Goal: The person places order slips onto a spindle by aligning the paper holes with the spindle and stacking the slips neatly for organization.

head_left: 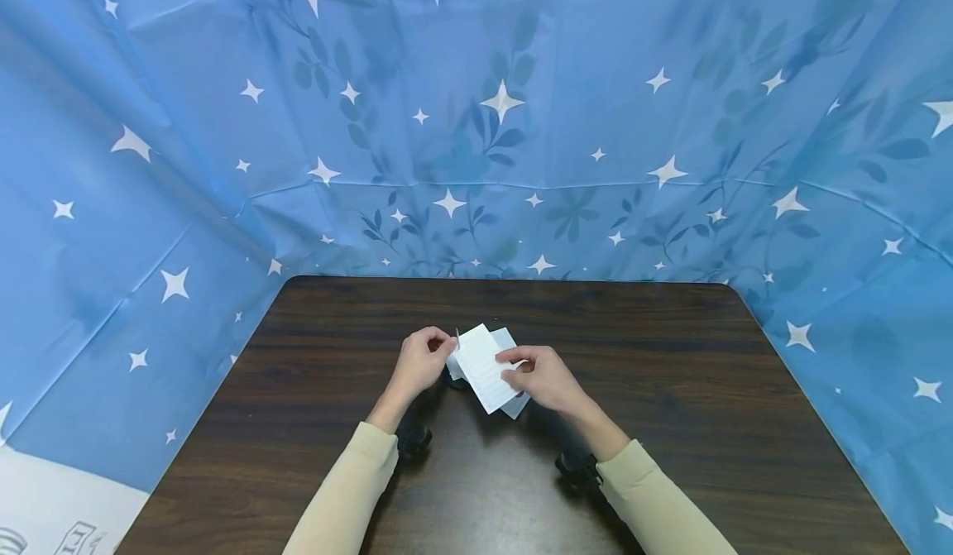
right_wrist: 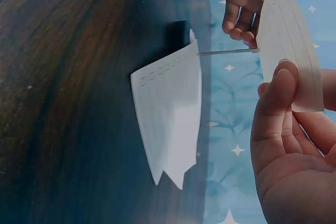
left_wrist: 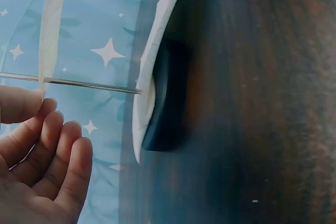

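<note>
A thin metal spike (left_wrist: 97, 85) rises from a dark round-edged base (left_wrist: 167, 98) on the table. It passes through a lined white paper slip (head_left: 484, 369), which sits high on the spike, apart from the slips below. My left hand (head_left: 419, 362) pinches that slip's edge close beside the spike, thumb against forefinger, the other fingers loosely curled. At the opposite side my right hand (head_left: 547, 380) holds the same slip between thumb and fingers. Lower down, more white paper (right_wrist: 170, 114) lies on the spike against the base, with a row of printed marks and a notched end.
A dark wood-grain table (head_left: 670, 389) lies under the hands. Behind and beside it hangs a blue curtain (head_left: 476, 125) with white stars and leaves. A white printed surface (head_left: 59, 505) shows at the lower left. Black wrist devices (head_left: 577, 468) sit under both forearms.
</note>
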The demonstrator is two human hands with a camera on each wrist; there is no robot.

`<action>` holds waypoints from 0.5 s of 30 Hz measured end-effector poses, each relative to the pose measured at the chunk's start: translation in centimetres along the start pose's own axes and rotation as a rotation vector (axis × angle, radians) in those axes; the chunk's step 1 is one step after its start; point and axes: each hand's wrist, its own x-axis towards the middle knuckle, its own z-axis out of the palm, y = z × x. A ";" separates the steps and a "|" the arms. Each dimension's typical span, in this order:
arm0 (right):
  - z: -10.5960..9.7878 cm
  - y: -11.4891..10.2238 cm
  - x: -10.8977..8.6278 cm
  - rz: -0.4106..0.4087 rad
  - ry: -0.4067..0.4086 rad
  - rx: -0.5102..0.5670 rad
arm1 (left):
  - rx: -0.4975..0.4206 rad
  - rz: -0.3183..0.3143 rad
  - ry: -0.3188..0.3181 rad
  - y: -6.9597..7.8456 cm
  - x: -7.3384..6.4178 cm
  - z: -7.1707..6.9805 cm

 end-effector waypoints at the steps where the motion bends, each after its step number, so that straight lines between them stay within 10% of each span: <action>1: 0.1 0.1 0.0 0.006 0.001 -0.010 | 0.001 -0.002 -0.005 -0.1 0.0 0.1; 15: 0.8 1.3 0.1 0.040 0.004 -0.109 | 0.057 -0.020 -0.057 -1.2 -0.1 0.7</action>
